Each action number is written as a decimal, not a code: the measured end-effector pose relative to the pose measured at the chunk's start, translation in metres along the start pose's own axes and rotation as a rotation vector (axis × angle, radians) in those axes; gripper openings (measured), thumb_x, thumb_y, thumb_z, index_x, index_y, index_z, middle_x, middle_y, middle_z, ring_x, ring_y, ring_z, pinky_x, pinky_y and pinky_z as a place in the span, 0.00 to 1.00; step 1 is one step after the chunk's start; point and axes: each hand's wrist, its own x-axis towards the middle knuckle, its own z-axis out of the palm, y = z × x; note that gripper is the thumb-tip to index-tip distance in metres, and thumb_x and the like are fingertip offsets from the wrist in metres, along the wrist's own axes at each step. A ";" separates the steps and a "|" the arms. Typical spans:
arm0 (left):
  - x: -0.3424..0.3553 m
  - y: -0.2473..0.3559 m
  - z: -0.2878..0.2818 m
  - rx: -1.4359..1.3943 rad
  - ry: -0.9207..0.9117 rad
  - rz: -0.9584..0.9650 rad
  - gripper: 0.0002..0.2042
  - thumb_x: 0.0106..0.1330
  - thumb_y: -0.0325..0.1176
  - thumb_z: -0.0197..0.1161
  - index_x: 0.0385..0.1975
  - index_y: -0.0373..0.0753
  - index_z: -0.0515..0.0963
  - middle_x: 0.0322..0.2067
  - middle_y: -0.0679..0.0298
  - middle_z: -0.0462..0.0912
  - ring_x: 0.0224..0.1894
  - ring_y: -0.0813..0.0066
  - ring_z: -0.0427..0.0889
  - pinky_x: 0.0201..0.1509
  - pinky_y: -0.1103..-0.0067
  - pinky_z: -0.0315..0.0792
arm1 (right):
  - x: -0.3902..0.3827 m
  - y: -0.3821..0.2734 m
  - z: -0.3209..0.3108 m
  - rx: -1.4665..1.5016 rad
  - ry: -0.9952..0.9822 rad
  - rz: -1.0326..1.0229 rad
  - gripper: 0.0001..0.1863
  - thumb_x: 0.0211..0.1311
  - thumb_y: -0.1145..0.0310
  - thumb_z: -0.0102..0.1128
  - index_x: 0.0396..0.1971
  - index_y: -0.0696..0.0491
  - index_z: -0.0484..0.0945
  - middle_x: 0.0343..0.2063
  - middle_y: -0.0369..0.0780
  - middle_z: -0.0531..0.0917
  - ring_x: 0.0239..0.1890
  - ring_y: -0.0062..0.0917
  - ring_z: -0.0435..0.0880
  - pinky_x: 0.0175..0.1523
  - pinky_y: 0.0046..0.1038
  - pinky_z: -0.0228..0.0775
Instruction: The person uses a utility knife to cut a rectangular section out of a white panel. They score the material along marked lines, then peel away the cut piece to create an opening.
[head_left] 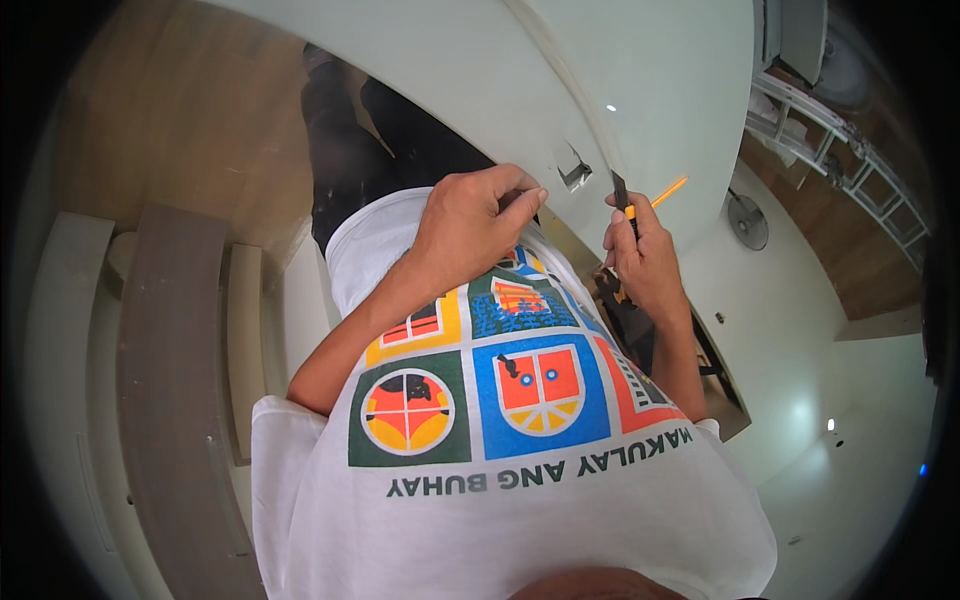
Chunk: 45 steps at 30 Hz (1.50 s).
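Note:
My right hand [645, 255] is closed around a black-and-yellow utility knife [620, 192], its dark end toward the white wall surface [680, 90]. A yellow-orange pencil [670, 191] sticks out of the same hand, slanting up to the right. My left hand [480, 205] is held in front of my shirt, fingers curled and thumb pressed to the forefinger. Whatever it may hold is hidden. Between and beyond the hands, a small rectangular cutout [573, 176] with pencil-like marks shows in the white surface. A pale strip [565, 75] runs down toward the knife.
On the left stand a brown panel [175, 400] and pale boards [60, 300] over a wooden floor [200, 100]. A fan [747, 220] and a white metal ladder [850, 150] are at the right. Below my right forearm is a dark opening [710, 360].

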 end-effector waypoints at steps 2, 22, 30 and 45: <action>0.000 0.008 -0.004 0.000 -0.039 -0.048 0.10 0.70 0.33 0.68 0.42 0.32 0.87 0.29 0.54 0.89 0.23 0.72 0.86 0.32 0.78 0.78 | 0.004 0.000 0.003 0.006 -0.007 -0.026 0.15 0.79 0.63 0.52 0.54 0.58 0.75 0.23 0.45 0.80 0.25 0.33 0.81 0.35 0.35 0.72; 0.022 0.002 -0.048 0.455 -0.152 -0.009 0.19 0.74 0.34 0.65 0.60 0.33 0.79 0.25 0.55 0.87 0.23 0.73 0.86 0.28 0.75 0.77 | 0.028 -0.030 0.097 0.128 0.176 -0.267 0.12 0.77 0.63 0.53 0.42 0.58 0.72 0.25 0.55 0.84 0.32 0.57 0.84 0.38 0.53 0.72; 0.015 0.014 -0.023 -0.043 -0.166 -0.318 0.31 0.76 0.34 0.62 0.71 0.20 0.61 0.30 0.55 0.86 0.25 0.70 0.87 0.24 0.77 0.78 | 0.026 -0.020 0.105 0.194 0.218 -0.224 0.15 0.77 0.59 0.54 0.42 0.58 0.72 0.26 0.53 0.84 0.32 0.55 0.85 0.37 0.51 0.73; 0.035 0.008 -0.005 -0.945 -0.237 -0.369 0.40 0.80 0.31 0.50 0.77 0.25 0.27 0.52 0.46 0.83 0.46 0.58 0.89 0.40 0.74 0.83 | 0.064 -0.027 0.055 0.106 0.139 -0.303 0.17 0.79 0.55 0.54 0.46 0.57 0.74 0.28 0.52 0.84 0.33 0.52 0.84 0.38 0.45 0.73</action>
